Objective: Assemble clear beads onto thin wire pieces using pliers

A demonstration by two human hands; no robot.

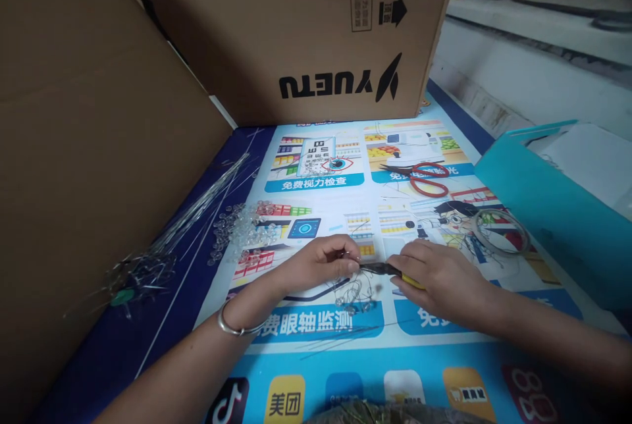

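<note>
My left hand (323, 259) pinches a thin wire (353, 289) carrying a few beads while my right hand (439, 276) grips the pliers (382, 269) closed on it; most clear beads (241, 230) and straight wires (197, 210) lie unused at left. The printed mat (316, 351) also holds scissors (424, 177) and a wire coil (501, 230), with cardboard boxes (306, 22) behind.

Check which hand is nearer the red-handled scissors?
Right. The right hand sits below the red-handled scissors, almost straight under them, gripping pliers. The left hand is farther away, below and off to their left, pinching wire.
</note>
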